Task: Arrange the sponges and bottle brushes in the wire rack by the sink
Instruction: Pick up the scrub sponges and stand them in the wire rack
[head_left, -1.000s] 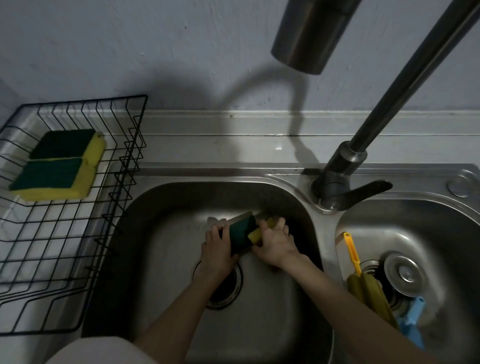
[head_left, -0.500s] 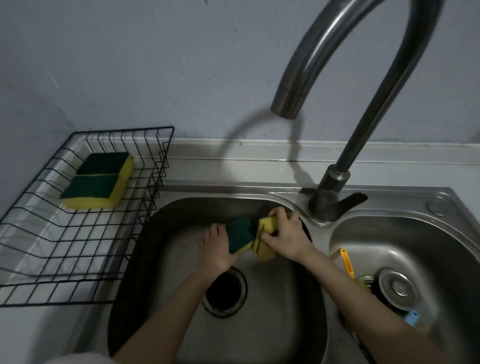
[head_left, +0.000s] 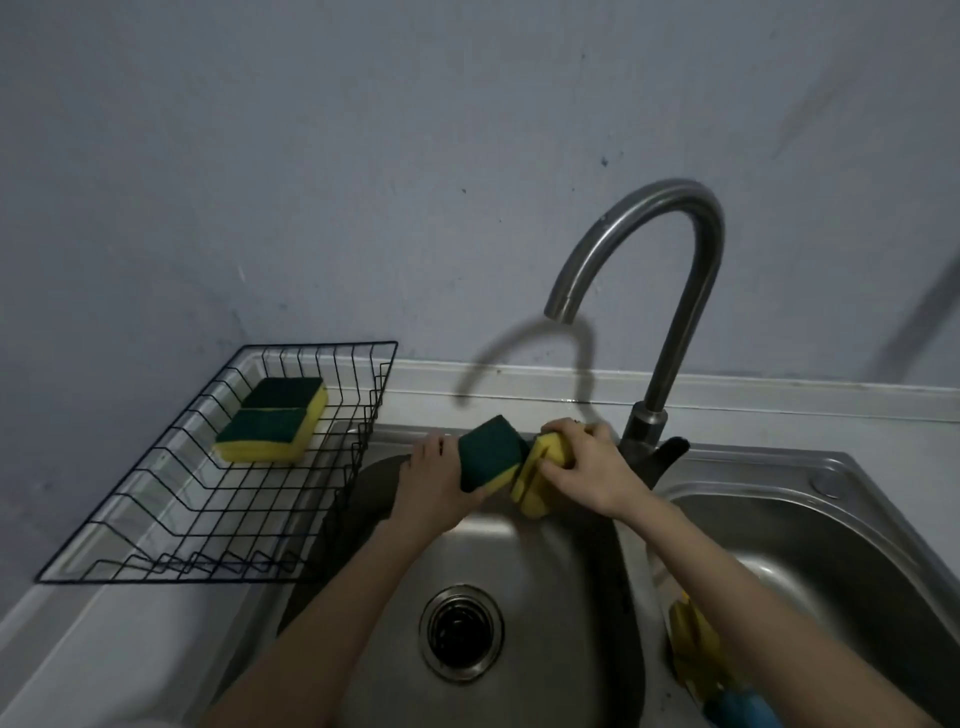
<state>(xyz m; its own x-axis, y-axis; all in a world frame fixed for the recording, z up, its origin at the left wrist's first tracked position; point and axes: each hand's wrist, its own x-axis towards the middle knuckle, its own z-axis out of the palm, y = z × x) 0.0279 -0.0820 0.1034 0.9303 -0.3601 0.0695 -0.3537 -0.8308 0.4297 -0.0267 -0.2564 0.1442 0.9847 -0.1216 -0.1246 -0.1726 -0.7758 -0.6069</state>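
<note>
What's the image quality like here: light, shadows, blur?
Head view: dim and bluish, light from the front throws the faucet shadow onto the wall; wide-angle bending tilts the wire rack; bottle brushes at the lower right edge are soft and cut off.

Both arms are showing bare, uncovered all the way from the bottom edge of the view to the fingertips. The left forearm (head_left: 332, 623) is looking slim and smooth, narrowing evenly toward the wrist. The right forearm (head_left: 753, 597) is showing more of its length and the same plain, unmarked surface. The left hand (head_left: 434, 486) is showing its back, with knuckles softly outlined in the dim light. The right hand (head_left: 587, 467) is showing slender fingers (head_left: 597, 434) and rounded knuckles; the nails are blurring too much to make out. A sliver of pale cloth (head_left: 140, 723) is peeking in at the bottom edge, beside the left forearm, too small to tell which garment.
</note>
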